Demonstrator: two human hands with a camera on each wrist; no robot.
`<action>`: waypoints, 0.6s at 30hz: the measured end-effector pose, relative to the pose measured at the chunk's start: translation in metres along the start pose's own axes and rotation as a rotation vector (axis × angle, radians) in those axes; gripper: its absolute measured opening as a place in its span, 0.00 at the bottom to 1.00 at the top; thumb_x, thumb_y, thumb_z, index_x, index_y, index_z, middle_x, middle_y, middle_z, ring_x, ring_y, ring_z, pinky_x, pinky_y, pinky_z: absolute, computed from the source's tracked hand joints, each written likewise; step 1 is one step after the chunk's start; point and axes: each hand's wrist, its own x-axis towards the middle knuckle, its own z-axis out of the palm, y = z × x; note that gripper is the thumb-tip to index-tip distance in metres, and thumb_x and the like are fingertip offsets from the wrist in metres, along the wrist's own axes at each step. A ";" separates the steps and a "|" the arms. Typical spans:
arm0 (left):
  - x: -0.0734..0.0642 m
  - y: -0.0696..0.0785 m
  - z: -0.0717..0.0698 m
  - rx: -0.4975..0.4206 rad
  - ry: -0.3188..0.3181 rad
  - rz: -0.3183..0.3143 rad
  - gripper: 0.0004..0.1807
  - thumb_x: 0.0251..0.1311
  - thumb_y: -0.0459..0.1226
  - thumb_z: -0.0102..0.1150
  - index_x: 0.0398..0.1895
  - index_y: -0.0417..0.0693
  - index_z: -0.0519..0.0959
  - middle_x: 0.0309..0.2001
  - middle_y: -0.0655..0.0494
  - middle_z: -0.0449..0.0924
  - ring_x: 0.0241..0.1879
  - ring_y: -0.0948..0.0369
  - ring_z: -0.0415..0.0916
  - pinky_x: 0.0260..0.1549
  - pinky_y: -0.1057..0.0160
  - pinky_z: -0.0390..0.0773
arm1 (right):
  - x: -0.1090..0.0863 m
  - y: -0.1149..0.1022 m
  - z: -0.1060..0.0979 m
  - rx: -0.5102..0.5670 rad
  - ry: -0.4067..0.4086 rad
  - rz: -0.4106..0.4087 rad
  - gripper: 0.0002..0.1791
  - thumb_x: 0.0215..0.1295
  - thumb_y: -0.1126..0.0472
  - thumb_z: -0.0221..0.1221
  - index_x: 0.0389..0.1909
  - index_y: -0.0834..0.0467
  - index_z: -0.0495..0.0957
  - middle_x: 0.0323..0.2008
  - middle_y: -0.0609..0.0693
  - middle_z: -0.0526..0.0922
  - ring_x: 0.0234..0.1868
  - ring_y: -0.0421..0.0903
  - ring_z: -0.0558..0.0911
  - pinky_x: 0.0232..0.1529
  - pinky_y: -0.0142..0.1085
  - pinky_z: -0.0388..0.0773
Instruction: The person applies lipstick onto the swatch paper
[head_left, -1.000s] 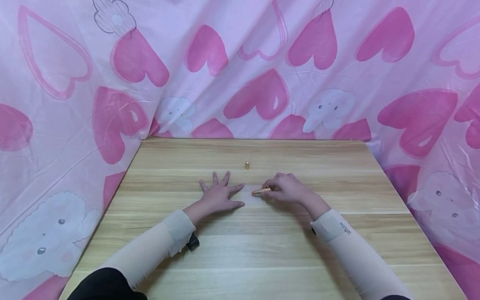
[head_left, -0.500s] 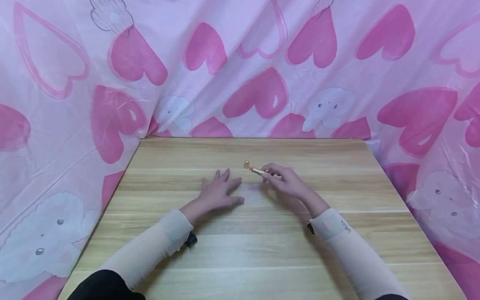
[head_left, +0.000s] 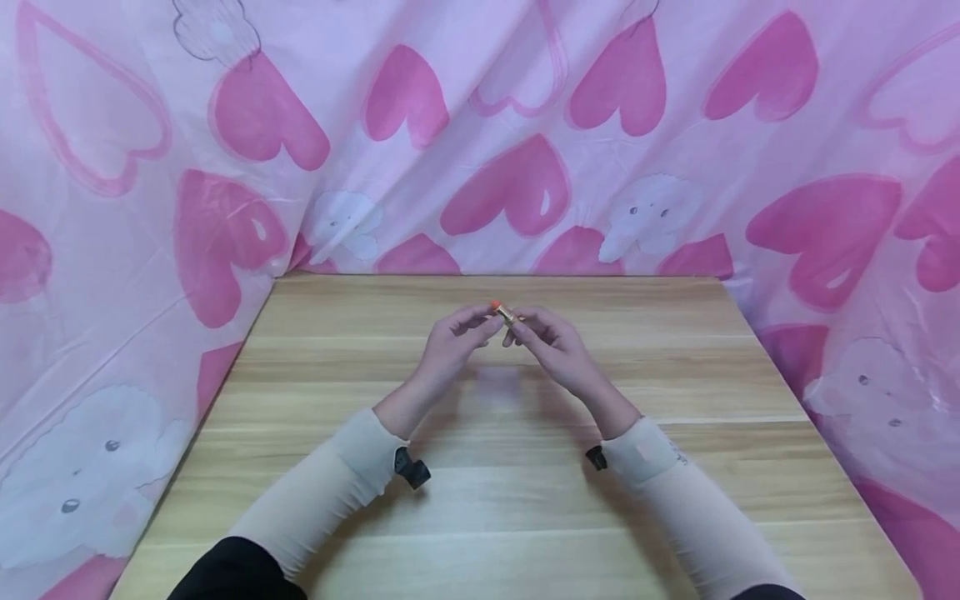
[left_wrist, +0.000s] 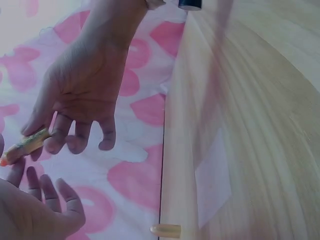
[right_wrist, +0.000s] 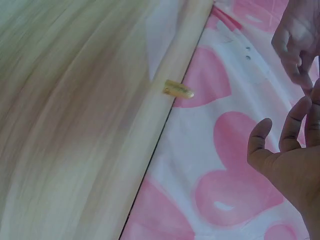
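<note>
As, over the tabletop [head_left: 480,533], the left hand [head_left: 446,340] lifts to join the right hand [head_left: 566,354], handling seems to shift off the whitish sheet [head_left: 498,385]. Each hand's grip is nearly closed, thumb and fingers pinching 1 lipstick [head_left: 506,313], raised at the sheet's 12 o'clock, pointing towards 11. A gold cap [right_wrist: 177,90] sits near the sheet.

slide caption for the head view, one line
Left hand and right hand together hold a gold lipstick, orange tip exposed, above a wood-grain table where a pale sheet lies.
</note>
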 end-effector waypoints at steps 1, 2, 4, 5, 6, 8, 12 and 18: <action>0.000 0.000 0.001 -0.017 0.010 0.006 0.19 0.65 0.43 0.65 0.55 0.44 0.84 0.46 0.55 0.84 0.48 0.58 0.78 0.50 0.54 0.78 | 0.001 0.003 0.001 0.013 0.009 -0.006 0.13 0.75 0.73 0.50 0.57 0.69 0.74 0.37 0.64 0.84 0.42 0.53 0.83 0.46 0.36 0.79; 0.001 0.001 0.003 -0.025 0.017 0.013 0.18 0.65 0.43 0.65 0.54 0.44 0.84 0.45 0.56 0.84 0.48 0.58 0.78 0.50 0.55 0.77 | 0.001 0.007 0.001 0.019 0.016 -0.007 0.13 0.75 0.72 0.50 0.57 0.69 0.75 0.37 0.63 0.84 0.42 0.53 0.83 0.48 0.37 0.80; 0.002 0.000 0.004 -0.037 0.021 0.028 0.18 0.65 0.43 0.66 0.54 0.44 0.84 0.47 0.56 0.85 0.50 0.58 0.78 0.51 0.55 0.76 | 0.001 0.009 0.002 0.027 0.024 -0.005 0.13 0.76 0.71 0.51 0.57 0.66 0.75 0.36 0.62 0.84 0.42 0.51 0.83 0.49 0.36 0.80; 0.003 0.000 0.004 -0.042 0.022 0.033 0.18 0.65 0.44 0.66 0.53 0.45 0.84 0.48 0.57 0.85 0.51 0.58 0.78 0.52 0.55 0.76 | 0.001 0.010 0.003 0.034 0.021 0.000 0.13 0.76 0.69 0.52 0.57 0.66 0.76 0.37 0.62 0.84 0.42 0.50 0.83 0.50 0.37 0.80; 0.003 0.000 0.004 -0.046 0.023 0.041 0.18 0.65 0.44 0.66 0.53 0.45 0.85 0.49 0.56 0.86 0.51 0.58 0.78 0.53 0.53 0.76 | 0.001 0.010 0.003 0.043 0.016 0.006 0.13 0.76 0.68 0.52 0.57 0.65 0.76 0.37 0.61 0.84 0.42 0.49 0.83 0.50 0.37 0.80; 0.004 -0.001 0.005 -0.057 0.022 0.049 0.17 0.65 0.45 0.66 0.52 0.45 0.85 0.51 0.56 0.86 0.53 0.57 0.78 0.54 0.51 0.76 | 0.001 0.010 0.004 0.067 -0.008 0.021 0.14 0.78 0.64 0.51 0.58 0.65 0.75 0.37 0.61 0.84 0.43 0.50 0.83 0.51 0.39 0.80; 0.008 -0.002 0.004 -0.081 0.001 0.057 0.17 0.66 0.44 0.65 0.52 0.44 0.85 0.54 0.55 0.85 0.55 0.56 0.79 0.56 0.50 0.75 | 0.003 0.007 0.006 0.122 -0.090 0.072 0.20 0.82 0.54 0.45 0.56 0.66 0.76 0.38 0.60 0.84 0.45 0.52 0.82 0.54 0.48 0.78; 0.014 -0.001 0.000 -0.072 -0.052 0.073 0.16 0.69 0.41 0.62 0.53 0.40 0.83 0.57 0.53 0.83 0.61 0.58 0.74 0.63 0.49 0.67 | 0.006 0.003 0.008 0.203 -0.155 0.128 0.22 0.83 0.49 0.40 0.46 0.60 0.77 0.38 0.55 0.80 0.45 0.51 0.80 0.57 0.52 0.74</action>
